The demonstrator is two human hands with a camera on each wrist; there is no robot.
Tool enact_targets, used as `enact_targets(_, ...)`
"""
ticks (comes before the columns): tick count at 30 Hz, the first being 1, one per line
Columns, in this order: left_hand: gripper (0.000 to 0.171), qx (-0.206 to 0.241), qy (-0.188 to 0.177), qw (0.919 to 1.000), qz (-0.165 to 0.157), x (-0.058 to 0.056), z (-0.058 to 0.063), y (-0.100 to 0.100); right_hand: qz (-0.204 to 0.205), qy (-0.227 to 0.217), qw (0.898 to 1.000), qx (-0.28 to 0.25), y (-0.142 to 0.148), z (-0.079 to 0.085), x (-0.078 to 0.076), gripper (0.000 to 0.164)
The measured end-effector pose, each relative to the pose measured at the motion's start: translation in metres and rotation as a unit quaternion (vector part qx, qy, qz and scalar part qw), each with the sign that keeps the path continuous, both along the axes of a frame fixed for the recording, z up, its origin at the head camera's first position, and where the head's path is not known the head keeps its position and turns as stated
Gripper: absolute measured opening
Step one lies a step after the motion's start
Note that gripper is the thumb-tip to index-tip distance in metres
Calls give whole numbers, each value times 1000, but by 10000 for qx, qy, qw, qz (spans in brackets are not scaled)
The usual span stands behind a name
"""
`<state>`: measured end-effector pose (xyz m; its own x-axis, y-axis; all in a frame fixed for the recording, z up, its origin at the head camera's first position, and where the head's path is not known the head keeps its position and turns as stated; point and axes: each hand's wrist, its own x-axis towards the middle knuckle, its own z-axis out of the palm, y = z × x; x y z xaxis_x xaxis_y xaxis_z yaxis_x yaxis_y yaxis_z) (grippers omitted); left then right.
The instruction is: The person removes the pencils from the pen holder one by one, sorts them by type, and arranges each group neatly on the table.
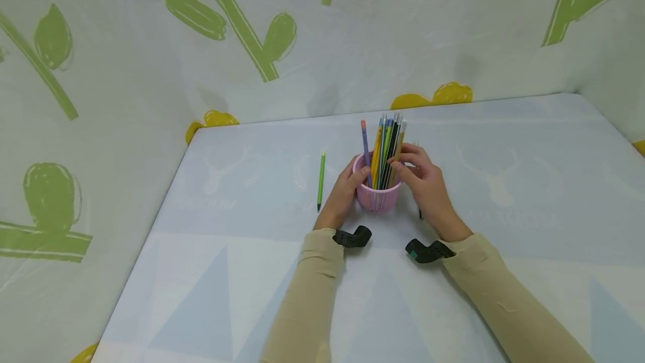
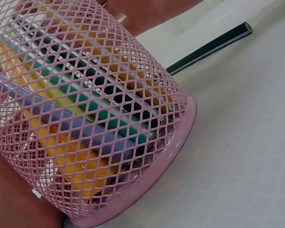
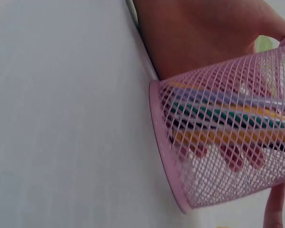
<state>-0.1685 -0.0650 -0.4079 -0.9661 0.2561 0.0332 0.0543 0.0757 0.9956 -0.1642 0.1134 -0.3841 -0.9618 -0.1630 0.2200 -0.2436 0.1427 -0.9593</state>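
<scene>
A pink mesh pencil cup (image 1: 378, 201) stands on the table, filled with several upright pencils: yellow, green, black, gold and one purple pencil (image 1: 365, 138) leaning left. My left hand (image 1: 341, 194) grips the cup's left side, its thumb over the rim; through the mesh in the right wrist view its fingertips (image 3: 233, 159) show behind the cup. At the right rim, my right hand (image 1: 429, 185) pinches a gold pencil (image 1: 400, 138) among the others between thumb and fingers. The pencils' lower ends show through the mesh in the left wrist view.
A bright green pencil (image 1: 321, 181) lies left of the cup, dark tip toward me. A dark pencil (image 2: 210, 49) lies on the table right of the cup, mostly hidden under the right hand in the head view. Patterned cloth (image 1: 211, 284) covers the table, with a curtain (image 1: 342, 55) behind.
</scene>
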Motion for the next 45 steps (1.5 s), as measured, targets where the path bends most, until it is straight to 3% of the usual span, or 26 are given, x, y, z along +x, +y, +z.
enact_targets(3,52,14,35,10000,-37,0,-1,0,19,29,9996,280,4,2,0,29)
enact_targets(6,53,82,59,9999,-57,-2,-1,1,-44,235,9996,181,8,8,-1,28)
enact_targets(9,53,159,81,9998,-53,-4,-1,2,-207,400,9987,-246,13,14,-2,29)
enact_targets(13,53,209,84,9997,-26,-3,-2,1,-371,288,9959,-767,17,17,-3,30)
enact_targets(21,48,97,-14,9999,-108,1,5,0,-69,278,9846,-1726,19,17,-3,31)
enact_targets(25,46,47,-26,9999,-142,6,16,0,32,274,9768,-2126,20,17,-4,33)
enact_targets(30,47,-16,-76,9999,-125,15,25,0,2,158,9616,-2741,24,15,-3,25)
enact_targets(33,48,-77,-148,9998,-126,13,22,1,-83,21,9475,-3196,26,13,-4,22)
enact_targets(39,50,-5,-207,9997,-86,2,4,0,-131,-277,9117,-4096,31,10,-10,20)
enact_targets(41,52,115,-175,9998,-59,0,2,0,-177,-372,9086,-4156,33,8,-11,21)
enact_targets(45,52,268,-80,9996,-20,-1,0,2,-285,-601,9167,-3939,37,5,-13,26)
